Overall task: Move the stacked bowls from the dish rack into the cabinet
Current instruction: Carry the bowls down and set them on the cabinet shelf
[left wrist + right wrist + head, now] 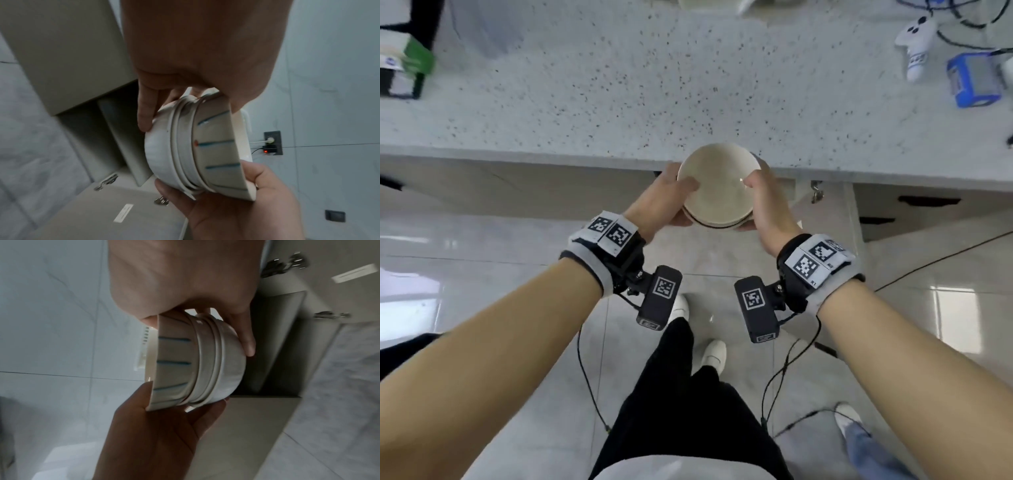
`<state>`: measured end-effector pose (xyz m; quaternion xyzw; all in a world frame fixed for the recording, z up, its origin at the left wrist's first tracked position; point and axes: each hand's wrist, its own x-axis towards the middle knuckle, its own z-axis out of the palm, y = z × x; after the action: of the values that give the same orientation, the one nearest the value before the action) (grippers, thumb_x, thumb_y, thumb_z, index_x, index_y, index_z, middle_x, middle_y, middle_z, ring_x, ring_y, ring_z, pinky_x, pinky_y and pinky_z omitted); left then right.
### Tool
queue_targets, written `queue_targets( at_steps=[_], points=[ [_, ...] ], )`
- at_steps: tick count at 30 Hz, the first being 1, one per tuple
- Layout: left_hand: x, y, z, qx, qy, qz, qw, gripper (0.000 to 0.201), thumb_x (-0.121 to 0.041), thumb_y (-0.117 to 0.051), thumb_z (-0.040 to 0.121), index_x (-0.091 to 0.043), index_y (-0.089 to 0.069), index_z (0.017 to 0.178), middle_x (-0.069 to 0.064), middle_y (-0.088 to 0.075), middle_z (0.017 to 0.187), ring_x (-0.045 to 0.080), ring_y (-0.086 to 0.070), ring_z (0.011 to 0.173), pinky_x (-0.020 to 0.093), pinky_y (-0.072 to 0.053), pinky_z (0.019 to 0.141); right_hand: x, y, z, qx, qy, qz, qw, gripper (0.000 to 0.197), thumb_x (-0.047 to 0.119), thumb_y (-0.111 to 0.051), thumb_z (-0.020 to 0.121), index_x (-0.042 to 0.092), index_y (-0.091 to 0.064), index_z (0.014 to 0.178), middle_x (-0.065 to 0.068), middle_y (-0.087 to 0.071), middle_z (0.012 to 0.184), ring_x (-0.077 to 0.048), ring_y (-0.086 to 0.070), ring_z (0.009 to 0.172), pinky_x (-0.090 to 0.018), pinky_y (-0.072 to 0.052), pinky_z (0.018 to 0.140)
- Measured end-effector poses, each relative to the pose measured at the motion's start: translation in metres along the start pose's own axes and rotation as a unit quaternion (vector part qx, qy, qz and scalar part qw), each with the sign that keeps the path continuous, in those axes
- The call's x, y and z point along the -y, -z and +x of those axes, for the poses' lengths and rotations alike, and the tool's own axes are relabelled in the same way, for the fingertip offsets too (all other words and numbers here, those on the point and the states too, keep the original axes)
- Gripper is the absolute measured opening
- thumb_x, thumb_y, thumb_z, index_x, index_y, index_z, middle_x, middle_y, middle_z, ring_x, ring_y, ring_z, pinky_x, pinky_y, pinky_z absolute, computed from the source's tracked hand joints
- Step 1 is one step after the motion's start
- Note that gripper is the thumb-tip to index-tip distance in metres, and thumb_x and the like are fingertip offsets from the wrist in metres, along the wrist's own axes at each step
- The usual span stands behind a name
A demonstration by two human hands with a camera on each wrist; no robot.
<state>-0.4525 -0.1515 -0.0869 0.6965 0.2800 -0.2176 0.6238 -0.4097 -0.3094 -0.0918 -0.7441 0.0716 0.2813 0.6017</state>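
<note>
A stack of cream bowls (719, 186) hangs in the air just in front of the counter's edge, held between both hands. My left hand (671, 197) grips its left side, thumb over the top rim. My right hand (762, 195) grips the right side the same way. In the left wrist view the top bowl (216, 146) shows blue stripes, and my fingers (146, 113) curl under the lowest bowl. The right wrist view shows the stack (195, 363) with fingers (246, 340) under its base. The open cabinet (115, 138) (271, 345) lies below the counter, behind the bowls. No dish rack is in view.
The speckled countertop (619, 85) carries a green box (404, 65) at the left, and a white controller (916, 44) and a blue device (974, 80) at the right. The cabinet door (236, 426) stands open. Cables cross the tiled floor; another person's foot (847, 419) is at lower right.
</note>
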Motion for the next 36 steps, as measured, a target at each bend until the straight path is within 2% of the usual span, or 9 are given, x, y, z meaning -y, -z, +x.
queue_targets(
  at_steps=[6, 10, 17, 21, 23, 26, 29, 32, 36],
  points=[
    [0.071, -0.046, 0.014, 0.000, 0.020, -0.036, 0.999, 0.017, -0.030, -0.048, 0.101, -0.032, -0.054, 0.117, -0.002, -0.062, 0.110, 0.018, -0.065, 0.100, 0.044, -0.058, 0.091, -0.082, 0.016, 0.000, -0.013, -0.040, 0.000, 0.999, 0.032, 0.031, -0.034, 0.084, 0.047, -0.056, 0.100, 0.007, -0.061, 0.112, -0.028, -0.059, 0.116, -0.053, -0.055, 0.092],
    [0.113, -0.059, 0.057, 0.000, 0.049, -0.049, 0.998, 0.043, -0.040, -0.054, 0.097, -0.022, -0.045, 0.135, 0.005, -0.061, 0.125, 0.021, -0.067, 0.105, 0.045, -0.059, 0.092, -0.129, 0.019, 0.031, -0.006, -0.062, -0.020, 0.998, 0.038, 0.035, -0.035, 0.083, 0.047, -0.055, 0.112, 0.004, -0.060, 0.120, -0.028, -0.060, 0.116, -0.041, -0.058, 0.071],
    [0.174, -0.067, 0.193, -0.030, 0.028, -0.033, 0.999, 0.042, -0.039, -0.052, 0.098, -0.018, -0.043, 0.132, 0.008, -0.058, 0.125, 0.026, -0.065, 0.105, 0.047, -0.060, 0.088, -0.210, 0.002, 0.155, -0.020, -0.046, -0.050, 0.998, 0.047, 0.034, -0.035, 0.082, 0.041, -0.052, 0.125, 0.010, -0.058, 0.109, -0.026, -0.060, 0.107, -0.053, -0.061, 0.076],
    [0.183, -0.057, 0.257, -0.047, 0.000, -0.025, 0.999, 0.031, -0.042, -0.048, 0.100, -0.027, -0.039, 0.126, -0.001, -0.061, 0.106, 0.021, -0.068, 0.091, 0.026, -0.063, 0.072, -0.235, -0.003, 0.225, -0.027, -0.045, -0.038, 0.998, 0.044, 0.041, -0.037, 0.081, 0.031, -0.051, 0.121, 0.003, -0.058, 0.108, -0.028, -0.061, 0.106, -0.057, -0.061, 0.078],
    [0.178, -0.054, 0.283, -0.054, -0.015, -0.048, 0.997, 0.033, -0.046, -0.048, 0.099, -0.027, -0.041, 0.125, 0.000, -0.062, 0.105, 0.026, -0.069, 0.096, 0.033, -0.062, 0.079, -0.235, -0.003, 0.257, -0.036, -0.046, -0.022, 0.998, 0.033, 0.043, -0.040, 0.083, 0.025, -0.054, 0.107, -0.008, -0.062, 0.110, -0.035, -0.064, 0.106, -0.062, -0.061, 0.078],
    [0.172, -0.054, 0.317, -0.060, -0.046, -0.067, 0.995, 0.054, -0.065, -0.049, 0.090, -0.021, -0.053, 0.122, 0.009, -0.066, 0.107, 0.031, -0.070, 0.100, 0.045, -0.060, 0.087, -0.234, 0.001, 0.299, -0.049, -0.047, 0.000, 0.998, 0.050, 0.053, -0.045, 0.082, 0.021, -0.057, 0.119, -0.016, -0.063, 0.126, -0.038, -0.067, 0.107, -0.053, -0.064, 0.071],
    [0.175, -0.056, 0.358, -0.104, -0.076, -0.062, 0.990, 0.084, -0.087, -0.046, 0.071, -0.021, -0.063, 0.120, 0.013, -0.070, 0.114, 0.033, -0.069, 0.105, 0.050, -0.055, 0.095, -0.238, 0.008, 0.337, -0.055, -0.021, 0.035, 0.998, 0.045, 0.055, -0.049, 0.084, 0.021, -0.059, 0.112, -0.014, -0.063, 0.117, -0.042, -0.065, 0.109, -0.060, -0.060, 0.084],
    [0.178, -0.060, 0.386, -0.136, -0.129, -0.041, 0.981, 0.050, -0.073, -0.036, 0.090, -0.029, -0.059, 0.088, 0.004, -0.071, 0.086, 0.028, -0.075, 0.082, 0.043, -0.064, 0.076, -0.248, 0.011, 0.369, -0.059, 0.007, 0.039, 0.997, 0.045, 0.051, -0.049, 0.095, 0.021, -0.052, 0.129, -0.015, -0.055, 0.135, -0.043, -0.066, 0.096, -0.061, -0.061, 0.078],
    [0.181, -0.065, 0.411, -0.148, -0.164, -0.015, 0.975, 0.044, -0.068, -0.029, 0.095, -0.032, -0.054, 0.093, 0.002, -0.068, 0.081, 0.034, -0.077, 0.079, 0.049, -0.063, 0.077, -0.252, 0.013, 0.397, -0.051, 0.023, 0.028, 0.998, 0.057, 0.054, -0.053, 0.087, 0.024, -0.048, 0.136, -0.015, -0.052, 0.142, -0.048, -0.060, 0.108, -0.058, -0.062, 0.063]
  ],
)
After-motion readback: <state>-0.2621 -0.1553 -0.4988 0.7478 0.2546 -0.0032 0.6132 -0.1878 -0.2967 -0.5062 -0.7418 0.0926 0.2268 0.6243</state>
